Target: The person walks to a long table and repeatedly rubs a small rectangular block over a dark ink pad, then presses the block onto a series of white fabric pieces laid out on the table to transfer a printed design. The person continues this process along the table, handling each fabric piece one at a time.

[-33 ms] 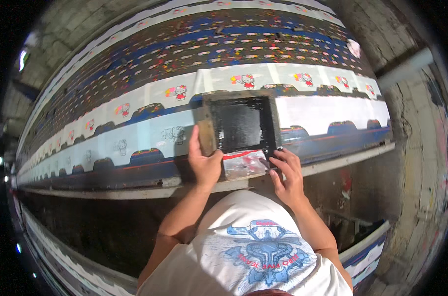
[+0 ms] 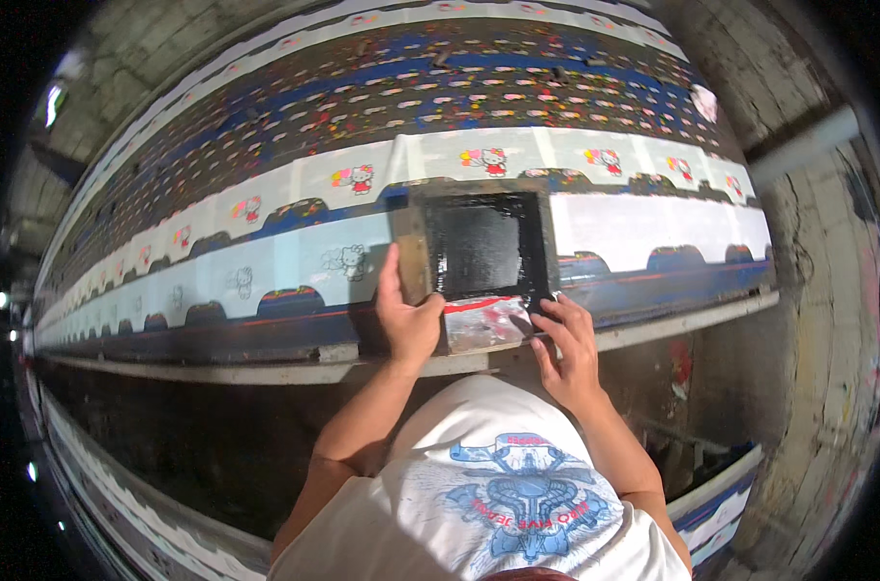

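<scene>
A square screen frame (image 2: 411, 247) with an inked black middle and a silver, red-streaked strip along its near end lies on a band of pale cut pieces. My left hand (image 2: 409, 320) grips the frame's left side, thumb at the near corner. My right hand (image 2: 568, 353) holds the near right corner with curled fingertips. Left of the frame the pale blue pieces (image 2: 295, 266) bear black outline prints of a cartoon cat; those to the right (image 2: 634, 223) look blank. Beyond, another row (image 2: 430, 153) shows coloured cat prints with balloons. What lies under the frame is hidden.
A long sloped bench (image 2: 508, 73), dark and paint-speckled, recedes leftward, with a rail (image 2: 682, 315) along its near edge. A concrete wall (image 2: 818, 290) and a pipe (image 2: 803, 145) are at the right. A second bench (image 2: 721, 504) shows behind me at the lower right.
The bench, frame and hands sit slightly farther right in the view. My grip on the frame looks the same.
</scene>
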Demonstrator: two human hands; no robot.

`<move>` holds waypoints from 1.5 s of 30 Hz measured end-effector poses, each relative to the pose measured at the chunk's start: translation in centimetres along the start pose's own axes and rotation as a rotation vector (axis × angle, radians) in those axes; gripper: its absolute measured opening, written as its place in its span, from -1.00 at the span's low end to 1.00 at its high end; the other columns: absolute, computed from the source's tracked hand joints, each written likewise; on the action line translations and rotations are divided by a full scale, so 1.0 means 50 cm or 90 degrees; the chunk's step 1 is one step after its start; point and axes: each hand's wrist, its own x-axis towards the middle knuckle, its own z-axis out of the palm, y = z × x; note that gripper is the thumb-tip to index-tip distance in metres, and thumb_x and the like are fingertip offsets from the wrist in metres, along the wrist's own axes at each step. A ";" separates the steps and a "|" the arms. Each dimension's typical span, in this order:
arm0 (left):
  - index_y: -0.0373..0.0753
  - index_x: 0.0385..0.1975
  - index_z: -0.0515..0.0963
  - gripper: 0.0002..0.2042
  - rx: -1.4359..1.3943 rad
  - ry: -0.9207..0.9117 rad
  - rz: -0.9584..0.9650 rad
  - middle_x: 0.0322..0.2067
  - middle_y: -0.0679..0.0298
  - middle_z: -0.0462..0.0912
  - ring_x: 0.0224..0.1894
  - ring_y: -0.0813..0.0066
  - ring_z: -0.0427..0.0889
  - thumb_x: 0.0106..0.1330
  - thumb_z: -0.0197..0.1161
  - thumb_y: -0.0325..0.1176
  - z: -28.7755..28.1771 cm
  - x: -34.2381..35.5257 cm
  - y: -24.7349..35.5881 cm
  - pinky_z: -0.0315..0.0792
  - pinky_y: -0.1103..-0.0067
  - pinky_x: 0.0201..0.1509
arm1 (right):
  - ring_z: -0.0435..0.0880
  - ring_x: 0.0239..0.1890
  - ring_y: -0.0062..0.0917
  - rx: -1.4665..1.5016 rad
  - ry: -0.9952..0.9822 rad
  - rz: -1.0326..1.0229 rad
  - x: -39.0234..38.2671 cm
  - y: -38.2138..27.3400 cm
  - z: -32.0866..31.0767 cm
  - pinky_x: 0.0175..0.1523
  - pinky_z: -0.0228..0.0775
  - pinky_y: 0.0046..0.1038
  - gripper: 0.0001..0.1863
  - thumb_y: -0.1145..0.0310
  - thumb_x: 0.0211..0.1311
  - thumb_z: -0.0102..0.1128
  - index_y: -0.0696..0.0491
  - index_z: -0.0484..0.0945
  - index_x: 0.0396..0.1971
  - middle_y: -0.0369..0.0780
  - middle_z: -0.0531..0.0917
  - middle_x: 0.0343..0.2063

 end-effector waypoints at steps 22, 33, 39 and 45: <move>-0.39 0.69 0.32 -0.23 -0.054 -0.038 -0.123 0.52 0.00 0.58 0.51 0.30 0.62 0.46 0.37 -0.74 -0.007 0.042 -0.003 0.45 0.37 0.63 | 0.76 0.17 0.04 -0.099 -0.359 -0.224 0.365 0.083 -0.006 0.24 0.68 -0.03 -0.63 0.60 0.37 0.34 0.19 0.78 0.15 0.04 0.80 0.00; -0.41 0.67 0.31 -0.24 -0.064 -0.087 -0.099 0.50 0.01 0.59 0.51 0.30 0.61 0.45 0.35 -0.75 -0.014 0.057 -0.008 0.45 0.35 0.63 | 0.77 0.08 -0.09 -0.198 -0.218 -0.229 0.341 0.076 0.037 0.28 0.62 -0.10 -0.41 0.64 0.23 0.28 -0.01 0.82 0.28 -0.10 0.83 0.02; -0.39 0.67 0.31 -0.26 -0.033 -0.090 -0.069 0.49 0.02 0.59 0.50 0.30 0.62 0.46 0.35 -0.74 -0.016 0.059 -0.017 0.45 0.36 0.62 | 0.73 0.12 -0.11 -0.187 -0.247 -0.201 0.207 -0.001 0.019 0.28 0.59 -0.08 -0.38 0.63 0.21 0.29 0.03 0.79 0.32 -0.14 0.81 0.17; -0.40 0.70 0.27 -0.20 -0.063 -0.072 -0.115 0.51 -0.01 0.56 0.52 0.29 0.58 0.44 0.38 -0.72 -0.009 0.047 -0.010 0.43 0.37 0.64 | 0.73 0.11 -0.14 -0.179 -0.266 -0.157 0.134 -0.046 0.014 0.25 0.64 -0.12 -0.36 0.60 0.19 0.36 -0.03 0.80 0.33 -0.17 0.79 0.19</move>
